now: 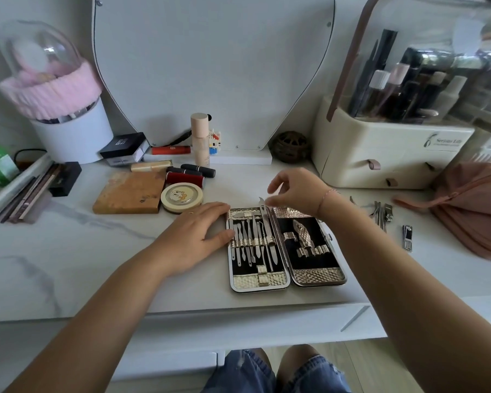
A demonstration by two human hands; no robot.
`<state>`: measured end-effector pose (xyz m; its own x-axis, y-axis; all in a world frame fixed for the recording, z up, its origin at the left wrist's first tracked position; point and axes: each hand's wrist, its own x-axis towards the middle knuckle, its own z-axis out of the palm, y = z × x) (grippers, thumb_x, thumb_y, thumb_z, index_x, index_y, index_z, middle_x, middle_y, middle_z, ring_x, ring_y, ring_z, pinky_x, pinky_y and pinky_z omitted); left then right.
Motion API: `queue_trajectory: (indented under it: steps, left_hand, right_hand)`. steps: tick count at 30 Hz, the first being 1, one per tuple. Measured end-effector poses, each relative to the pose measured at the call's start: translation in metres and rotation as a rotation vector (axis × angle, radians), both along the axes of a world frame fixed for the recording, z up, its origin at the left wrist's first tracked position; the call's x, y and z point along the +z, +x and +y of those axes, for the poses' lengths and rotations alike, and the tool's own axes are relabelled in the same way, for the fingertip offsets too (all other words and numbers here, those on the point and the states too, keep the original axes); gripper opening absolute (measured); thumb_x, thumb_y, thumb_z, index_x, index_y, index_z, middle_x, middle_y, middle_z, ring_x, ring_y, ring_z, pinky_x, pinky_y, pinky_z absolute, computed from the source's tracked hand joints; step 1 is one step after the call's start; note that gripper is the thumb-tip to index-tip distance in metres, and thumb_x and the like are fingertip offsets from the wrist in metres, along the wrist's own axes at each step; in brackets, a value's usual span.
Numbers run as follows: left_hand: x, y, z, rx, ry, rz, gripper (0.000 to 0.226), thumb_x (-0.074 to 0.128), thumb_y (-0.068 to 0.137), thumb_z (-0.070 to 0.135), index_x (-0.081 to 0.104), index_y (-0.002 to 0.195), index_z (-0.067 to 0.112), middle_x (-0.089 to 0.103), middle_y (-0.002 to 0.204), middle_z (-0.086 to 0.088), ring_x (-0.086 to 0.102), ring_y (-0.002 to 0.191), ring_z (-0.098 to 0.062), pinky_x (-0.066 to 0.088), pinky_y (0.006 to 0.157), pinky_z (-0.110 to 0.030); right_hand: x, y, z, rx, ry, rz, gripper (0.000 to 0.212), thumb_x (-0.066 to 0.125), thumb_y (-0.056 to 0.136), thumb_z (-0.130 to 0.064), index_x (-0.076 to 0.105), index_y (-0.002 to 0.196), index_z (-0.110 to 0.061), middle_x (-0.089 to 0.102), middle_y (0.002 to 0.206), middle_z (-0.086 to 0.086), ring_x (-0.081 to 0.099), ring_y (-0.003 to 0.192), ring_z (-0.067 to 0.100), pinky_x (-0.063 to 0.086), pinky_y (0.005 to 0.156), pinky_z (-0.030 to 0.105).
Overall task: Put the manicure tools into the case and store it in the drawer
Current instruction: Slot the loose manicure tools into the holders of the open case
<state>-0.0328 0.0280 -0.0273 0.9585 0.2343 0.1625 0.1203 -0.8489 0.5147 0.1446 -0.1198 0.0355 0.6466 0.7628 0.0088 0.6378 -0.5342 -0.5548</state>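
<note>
Steel tool (264, 215) seemingly pinched by right hand (298, 194); flat left hand (199, 228) touches case (247, 281).

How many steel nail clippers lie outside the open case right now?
2. One small steel nail clipper lies alone beside the pink fabric bag; a second lies in the loose-tool cluster right of the open silver manicure case. That cluster may hide more.

White marble-veined vanity top (68, 251); curved mirror (210, 66) at 12 o'clock against pale wall (54, 7); light wood floor (380, 364) at 5 o'clock. Even light.
</note>
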Motion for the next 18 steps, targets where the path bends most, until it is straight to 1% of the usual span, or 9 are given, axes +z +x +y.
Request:
queue_trajectory:
  steps: [1,3,5,8,9,11,13,15,18]
  left_hand:
    - [0.0,0.0,0.0,0.001,0.003,0.001,0.07,0.036,0.083,0.067,0.033,0.14,0.027,0.034,0.146,0.008,0.029,0.134,-0.009,0.023,0.109,-0.026]
    - [0.001,0.0,-0.001,0.002,0.008,0.005,0.068,0.036,0.083,0.063,0.032,0.141,0.027,0.033,0.147,0.008,0.028,0.134,-0.009,0.021,0.109,-0.025]
    - [0.002,0.0,-0.001,0.0,0.009,0.007,0.069,0.036,0.081,0.061,0.032,0.141,0.026,0.032,0.147,0.007,0.027,0.135,-0.009,0.019,0.109,-0.024]
    - [0.003,0.0,-0.002,-0.001,0.014,-0.001,0.072,0.035,0.08,0.062,0.032,0.141,0.025,0.033,0.147,0.007,0.027,0.134,-0.008,0.018,0.107,-0.021]
    - [0.003,0.0,-0.002,-0.001,0.017,-0.002,0.071,0.036,0.081,0.064,0.032,0.141,0.025,0.032,0.147,0.007,0.027,0.134,-0.008,0.018,0.107,-0.02]
    - [0.002,0.0,-0.001,-0.001,0.022,-0.003,0.072,0.037,0.083,0.067,0.032,0.141,0.026,0.033,0.147,0.008,0.027,0.134,-0.007,0.019,0.106,-0.02]
    - [0.002,0.001,-0.001,-0.005,0.024,0.001,0.075,0.033,0.079,0.068,0.032,0.141,0.026,0.033,0.147,0.008,0.028,0.134,-0.007,0.019,0.105,-0.019]
    - [0.002,0.001,-0.001,-0.007,0.024,0.003,0.078,0.031,0.077,0.07,0.032,0.141,0.026,0.032,0.147,0.008,0.028,0.134,-0.007,0.018,0.105,-0.019]
    - [0.002,0.0,-0.001,-0.006,0.026,-0.002,0.072,0.035,0.082,0.065,0.032,0.141,0.025,0.033,0.147,0.008,0.028,0.134,-0.007,0.018,0.104,-0.019]
  right_hand:
    - [-0.002,0.002,0.003,-0.023,0.035,-0.041,0.022,0.073,0.077,-0.023,0.068,0.094,-0.01,0.052,0.066,-0.009,0.047,0.057,0.003,0.037,0.057,0.02]
    - [-0.006,0.005,0.009,-0.046,0.044,-0.094,0.017,0.068,0.081,-0.023,0.071,0.094,-0.013,0.048,0.062,-0.011,0.043,0.056,0.003,0.034,0.055,0.019]
    - [-0.009,0.005,0.014,-0.042,0.041,-0.088,0.014,0.066,0.083,-0.023,0.073,0.09,-0.014,0.047,0.058,-0.011,0.041,0.053,0.005,0.03,0.05,0.017]
    - [-0.011,0.004,0.018,-0.013,0.05,-0.036,0.012,0.067,0.082,-0.021,0.074,0.088,-0.013,0.049,0.056,-0.011,0.042,0.05,0.006,0.032,0.045,0.011]
    - [-0.011,0.004,0.018,0.002,0.04,-0.032,0.011,0.067,0.082,-0.02,0.074,0.087,-0.013,0.051,0.057,-0.011,0.043,0.051,0.005,0.034,0.047,0.013]
    - [-0.012,0.003,0.017,0.039,0.015,-0.028,0.01,0.068,0.081,-0.02,0.074,0.084,-0.013,0.056,0.06,-0.008,0.046,0.053,0.005,0.04,0.057,0.022]
    - [-0.013,0.002,0.014,0.068,0.008,-0.026,0.008,0.07,0.079,-0.02,0.074,0.081,-0.014,0.06,0.065,-0.003,0.049,0.056,0.01,0.045,0.064,0.029]
    - [-0.014,0.001,0.008,0.082,0.021,-0.023,0.006,0.072,0.077,-0.021,0.073,0.08,-0.016,0.058,0.065,-0.002,0.049,0.059,0.013,0.045,0.063,0.029]
    - [-0.015,0.0,0.003,0.097,0.031,-0.006,0.009,0.074,0.076,-0.023,0.071,0.082,-0.018,0.053,0.062,-0.006,0.046,0.057,0.01,0.04,0.058,0.025]
